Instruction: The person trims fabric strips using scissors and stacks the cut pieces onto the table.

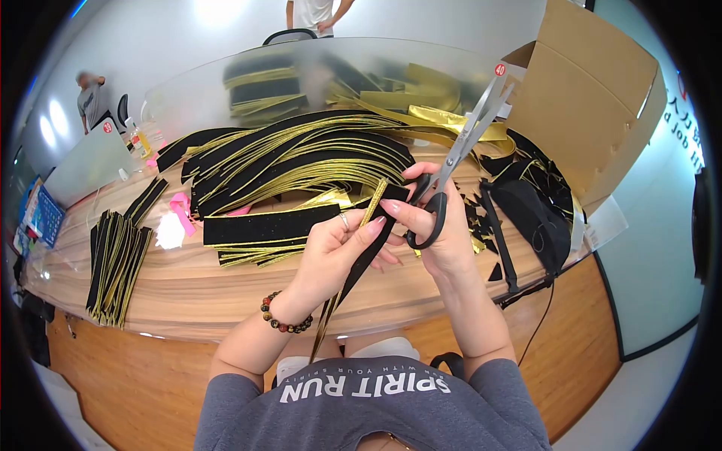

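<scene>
My left hand (336, 244) pinches a black ribbon with gold edges (361, 267), whose tail hangs down toward my lap. Close beside it, my right hand (440, 225) has its fingers through the black handles of the scissors (470, 139); the blades point up and away, slightly apart. The thumb and fingertips of my right hand are also at the ribbon's upper end. Behind both hands lies a large bundle of black and gold ribbons (293, 154). A shorter stack of ribbon pieces (271, 225) lies left of my left hand.
Cut strips (119, 267) are piled at the left of the wooden table (195, 289). Black scraps and a black bag (530, 222) lie right, near a cardboard box (587, 98). A frosted divider (188, 94) stands behind. Two people (312, 15) (92, 101) are in the background.
</scene>
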Available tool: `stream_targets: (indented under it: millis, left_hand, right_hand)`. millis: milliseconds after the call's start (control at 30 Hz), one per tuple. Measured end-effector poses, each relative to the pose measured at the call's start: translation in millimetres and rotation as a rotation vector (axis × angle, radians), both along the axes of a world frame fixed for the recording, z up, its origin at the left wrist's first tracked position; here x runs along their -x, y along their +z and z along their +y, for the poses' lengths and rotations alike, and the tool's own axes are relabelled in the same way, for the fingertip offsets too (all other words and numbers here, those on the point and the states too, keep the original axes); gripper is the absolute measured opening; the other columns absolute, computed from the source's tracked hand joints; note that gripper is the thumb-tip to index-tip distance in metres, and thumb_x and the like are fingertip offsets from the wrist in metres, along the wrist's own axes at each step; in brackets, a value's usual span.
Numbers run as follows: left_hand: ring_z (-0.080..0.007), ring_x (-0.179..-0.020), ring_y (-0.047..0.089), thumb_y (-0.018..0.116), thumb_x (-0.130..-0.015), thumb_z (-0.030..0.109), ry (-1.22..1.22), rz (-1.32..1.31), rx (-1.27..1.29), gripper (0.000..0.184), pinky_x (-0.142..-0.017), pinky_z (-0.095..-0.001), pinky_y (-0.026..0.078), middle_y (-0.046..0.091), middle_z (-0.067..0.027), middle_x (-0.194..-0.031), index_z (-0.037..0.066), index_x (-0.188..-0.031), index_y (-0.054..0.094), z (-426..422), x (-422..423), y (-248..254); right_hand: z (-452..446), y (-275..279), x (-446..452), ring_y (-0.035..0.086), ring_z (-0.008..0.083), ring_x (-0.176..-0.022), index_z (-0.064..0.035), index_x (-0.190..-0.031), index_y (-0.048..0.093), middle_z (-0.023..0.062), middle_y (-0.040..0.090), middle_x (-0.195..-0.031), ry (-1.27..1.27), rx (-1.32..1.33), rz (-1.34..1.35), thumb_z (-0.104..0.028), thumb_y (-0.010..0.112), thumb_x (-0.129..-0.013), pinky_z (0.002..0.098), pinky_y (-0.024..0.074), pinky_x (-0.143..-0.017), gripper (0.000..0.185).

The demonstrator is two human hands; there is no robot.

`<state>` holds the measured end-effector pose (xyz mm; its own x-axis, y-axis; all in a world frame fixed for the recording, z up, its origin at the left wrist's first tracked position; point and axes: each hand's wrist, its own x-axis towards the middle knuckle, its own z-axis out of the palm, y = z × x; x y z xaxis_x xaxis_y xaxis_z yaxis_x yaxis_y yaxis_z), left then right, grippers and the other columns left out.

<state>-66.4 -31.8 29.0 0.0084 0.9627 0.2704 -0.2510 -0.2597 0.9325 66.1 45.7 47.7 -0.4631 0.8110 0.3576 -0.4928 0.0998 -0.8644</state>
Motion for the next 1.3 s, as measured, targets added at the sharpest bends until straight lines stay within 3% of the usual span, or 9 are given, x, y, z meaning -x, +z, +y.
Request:
stream_targets:
  millis: [100,467,567,633,767,833,900,1000,1300]
  left_hand:
    - [-0.017,-0.07,0.065,0.047,-0.092,0.023,0.019,0.061,0.034,0.029,-0.055,-0.0226,0.05,0.065,-0.0127,-0.086,-0.003,-0.104,0.054,-0.8,3.7,-1.2]
    - [-0.0181,-0.068,0.065,0.049,-0.091,0.027,-0.027,0.088,0.184,0.029,-0.052,-0.0224,0.048,0.065,-0.0142,-0.085,-0.001,-0.094,0.057,1.6,9.9,0.3]
    - [-0.0186,-0.069,0.065,0.049,-0.091,0.026,-0.028,0.08,0.207,0.028,-0.052,-0.0227,0.049,0.065,-0.0147,-0.088,-0.001,-0.095,0.057,0.6,13.2,1.1]
    - [-0.0189,-0.069,0.066,0.049,-0.091,0.025,-0.021,0.047,0.204,0.028,-0.051,-0.0227,0.049,0.065,-0.0148,-0.089,-0.001,-0.096,0.057,1.4,14.5,-0.8]
    - [-0.0228,-0.067,0.066,0.05,-0.09,0.021,0.021,-0.002,0.158,0.026,-0.049,-0.023,0.049,0.064,-0.0192,-0.089,-0.004,-0.094,0.057,5.8,13.3,-5.1]
    - [-0.0224,-0.067,0.066,0.049,-0.09,0.021,-0.015,0.009,0.202,0.026,-0.049,-0.0228,0.049,0.064,-0.0188,-0.09,-0.004,-0.094,0.058,9.7,12.8,-7.3]
    - [-0.0221,-0.069,0.066,0.05,-0.09,0.022,-0.097,0.013,0.203,0.027,-0.052,-0.0231,0.05,0.064,-0.018,-0.089,-0.003,-0.096,0.058,11.8,8.4,-7.5]
    - [-0.0218,-0.071,0.066,0.05,-0.091,0.024,-0.154,0.042,0.209,0.029,-0.055,-0.0239,0.051,0.065,-0.0165,-0.088,-0.003,-0.096,0.057,17.0,0.4,-18.7]
    - [-0.0237,-0.072,0.066,0.047,-0.092,0.025,-0.224,0.062,0.216,0.032,-0.059,-0.0263,0.053,0.064,-0.0191,-0.091,-0.004,-0.103,0.051,10.3,5.3,-22.7]
  right_hand:
    - [-0.6,0.6,-2.6,0.057,0.0111,-0.076,-0.0038,-0.105,0.046,0.0048,0.059,-0.081,-0.062,-0.02,-0.062,0.003,0.071,-0.067,0.0221,0.0446,-0.067,0.046]
    - [30.7,11.8,-22.0,0.057,0.0105,-0.067,-0.0023,-0.102,0.049,0.0039,0.059,-0.073,-0.147,-0.083,-0.072,0.002,0.071,-0.065,0.0206,0.0439,-0.063,0.043]
    - [55.2,7.2,-40.9,0.055,0.0087,-0.065,-0.0033,-0.101,0.05,0.0015,0.056,-0.069,-0.275,-0.169,-0.141,-0.002,0.071,-0.067,0.0195,0.0416,-0.06,0.04]
    - [78.6,-3.7,-58.8,0.053,0.0072,-0.063,-0.0041,-0.1,0.05,0.0016,0.057,-0.07,-0.457,-0.18,-0.423,-0.006,0.07,-0.071,0.019,0.0399,-0.058,0.035]
    - [109.3,-59.7,-79.6,0.05,0.0058,-0.065,-0.0033,-0.101,0.048,0.0031,0.059,-0.073,-0.607,-0.264,-0.516,-0.022,0.061,-0.083,0.0191,0.038,-0.057,0.029]
    - [94.2,-72.1,-74.0,0.051,0.0076,-0.073,-0.0033,-0.108,0.045,0.0039,0.059,-0.081,-0.442,-0.292,-0.327,-0.026,0.059,-0.085,0.0202,0.0386,-0.066,0.035]
    - [58.0,-58.3,-63.1,0.053,0.0089,-0.076,-0.0043,-0.11,0.045,0.0033,0.059,-0.084,-0.316,-0.241,-0.362,-0.022,0.064,-0.081,0.0211,0.0396,-0.07,0.039]
    - [23.7,-46.7,-38.6,0.055,0.01,-0.076,-0.0044,-0.106,0.048,0.0004,0.056,-0.081,-0.019,0.125,-0.054,-0.004,0.073,-0.068,0.0226,0.0431,-0.07,0.045]
    - [18.8,-43.5,-16.1,0.054,0.0108,-0.073,-0.0068,-0.1,0.047,0.0026,0.056,-0.079,0.024,0.175,-0.035,-0.001,0.072,-0.065,0.0232,0.0435,-0.066,0.043]
